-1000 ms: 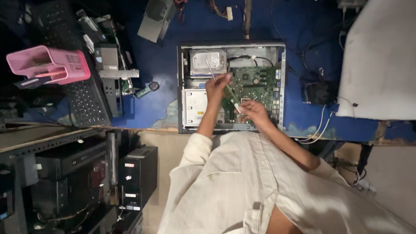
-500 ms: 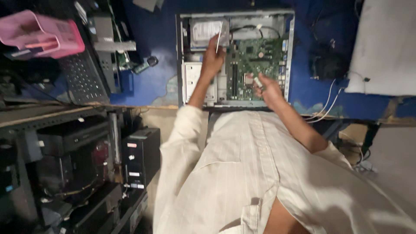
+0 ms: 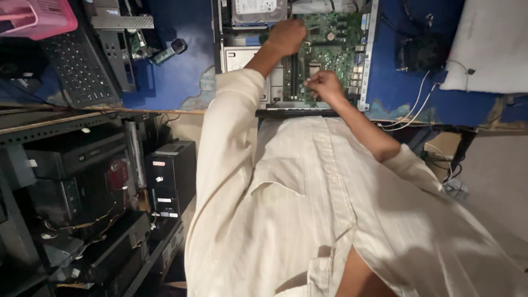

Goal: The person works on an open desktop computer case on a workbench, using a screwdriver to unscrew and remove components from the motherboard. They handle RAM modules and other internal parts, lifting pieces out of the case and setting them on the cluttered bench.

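- On the blue table [image 3: 181,66], near its front edge, an open computer case [image 3: 369,55] lay flat with its green board [image 3: 333,44] showing.
- Left hand [image 3: 286,37] was curled into a loose fist at the top of the board, beside the silver drive [image 3: 258,11]. I could not tell if it held anything.
- Right hand [image 3: 324,85] pinched its fingers together low on the board, near the front edge. It may have held a tiny part, too small to see.
- To do this well, I think the hands should press softly and straight, and not bend the board.
- Far end of the case was cut off at the top.
- A black keyboard [image 3: 77,69] and a pink basket [image 3: 36,16] sat by the left edge.
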Available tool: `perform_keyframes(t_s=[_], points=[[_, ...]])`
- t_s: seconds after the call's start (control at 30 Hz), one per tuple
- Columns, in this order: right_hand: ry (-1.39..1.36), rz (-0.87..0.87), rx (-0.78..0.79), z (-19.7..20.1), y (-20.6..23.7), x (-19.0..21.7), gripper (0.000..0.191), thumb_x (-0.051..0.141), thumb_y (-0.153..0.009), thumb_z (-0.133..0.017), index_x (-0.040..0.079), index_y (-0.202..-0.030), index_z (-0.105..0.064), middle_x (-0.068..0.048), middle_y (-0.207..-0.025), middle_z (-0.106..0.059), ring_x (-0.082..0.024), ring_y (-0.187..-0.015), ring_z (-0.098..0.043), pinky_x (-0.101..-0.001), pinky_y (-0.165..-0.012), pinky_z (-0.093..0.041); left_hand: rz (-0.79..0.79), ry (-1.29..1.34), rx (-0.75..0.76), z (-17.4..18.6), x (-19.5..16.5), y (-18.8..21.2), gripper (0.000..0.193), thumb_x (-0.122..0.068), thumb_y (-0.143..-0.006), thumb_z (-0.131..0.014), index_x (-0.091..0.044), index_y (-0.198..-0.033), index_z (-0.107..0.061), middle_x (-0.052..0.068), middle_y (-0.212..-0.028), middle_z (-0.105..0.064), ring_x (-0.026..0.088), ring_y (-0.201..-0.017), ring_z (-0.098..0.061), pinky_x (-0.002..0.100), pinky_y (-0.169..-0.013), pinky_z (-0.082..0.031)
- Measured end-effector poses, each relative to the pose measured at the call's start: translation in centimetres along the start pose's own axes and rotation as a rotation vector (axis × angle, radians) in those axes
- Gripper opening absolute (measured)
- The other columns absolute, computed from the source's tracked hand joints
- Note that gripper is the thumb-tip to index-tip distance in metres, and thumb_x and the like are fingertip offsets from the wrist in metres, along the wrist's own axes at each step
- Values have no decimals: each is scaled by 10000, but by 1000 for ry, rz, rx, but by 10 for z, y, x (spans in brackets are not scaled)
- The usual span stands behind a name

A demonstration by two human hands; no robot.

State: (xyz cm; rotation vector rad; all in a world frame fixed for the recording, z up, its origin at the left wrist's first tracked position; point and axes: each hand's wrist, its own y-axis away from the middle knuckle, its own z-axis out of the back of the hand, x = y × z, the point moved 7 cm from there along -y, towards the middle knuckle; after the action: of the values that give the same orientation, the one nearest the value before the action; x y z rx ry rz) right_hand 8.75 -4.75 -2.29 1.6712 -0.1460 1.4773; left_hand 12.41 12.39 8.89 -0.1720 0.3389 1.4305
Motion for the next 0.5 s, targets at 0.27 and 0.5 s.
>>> perform_keyframes(t_s=[0.27,0.5], points=[[51,116,-82,-19,-20,23,241,105,-890,-823,3,-880,-606,-81,-749,-675,-142,-557,-624,-301,-486,-503,-31,-62,4,-3,-4,-7,87,-76,-783,-702,-70,-835,-772,196,-916,-744,389,-878,-737,507,-726,-586],[0,26,21,-38,-9,-2,182,150,-926,-743,30,-914,-607,-49,-825,-695,-119,-668,-661,-286,-542,-542,2,-88,59,-2,-4,-7,150,-76,-778,-694,-55,-900,-779,205,-973,-745,393,-891,-736,496,-737,-592]])
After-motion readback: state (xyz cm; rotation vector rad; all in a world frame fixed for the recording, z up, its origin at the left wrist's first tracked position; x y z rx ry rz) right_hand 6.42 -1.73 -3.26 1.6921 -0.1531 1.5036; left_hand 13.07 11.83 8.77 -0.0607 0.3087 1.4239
